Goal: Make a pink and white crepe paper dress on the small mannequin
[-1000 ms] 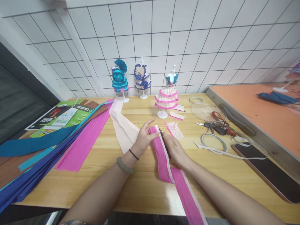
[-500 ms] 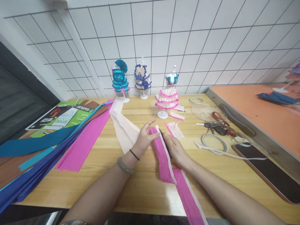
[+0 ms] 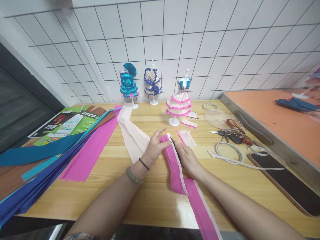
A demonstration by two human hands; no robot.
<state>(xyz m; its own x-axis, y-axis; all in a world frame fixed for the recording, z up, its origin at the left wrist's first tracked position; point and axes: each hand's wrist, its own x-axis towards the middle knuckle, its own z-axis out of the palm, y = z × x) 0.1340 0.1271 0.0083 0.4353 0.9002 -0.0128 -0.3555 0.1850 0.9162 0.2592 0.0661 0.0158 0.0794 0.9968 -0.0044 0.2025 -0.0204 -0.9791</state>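
Observation:
Between thumb and fingers, my left hand (image 3: 157, 146) grips the upper end of a long magenta strip (image 3: 175, 170) that has a white band along its right edge. My right hand (image 3: 186, 154) is closed round dark-handled scissors (image 3: 176, 150), mostly hidden by the fingers. The scissors' blades lie along the white band near the strip's top. Below my hands the strip folds once and hangs past the table's front edge. A pale pink crepe strip (image 3: 133, 136) lies left of my left hand. Small white-and-pink scraps (image 3: 187, 137) rest just beyond my right hand.
Dress forms in teal (image 3: 128, 85), blue-and-cream (image 3: 153, 81) and pink-trimmed white (image 3: 178, 103) stand at the back. Coloured strips (image 3: 92, 150) and a green printed sheet (image 3: 82, 125) lie left. Keys (image 3: 235, 138), tape rolls (image 3: 228, 152) and a phone (image 3: 287, 183) lie right, beside a raised orange surface (image 3: 275, 116).
Almost nothing differs. The view has shifted very slightly; both hands keep their places on the strip and scissors.

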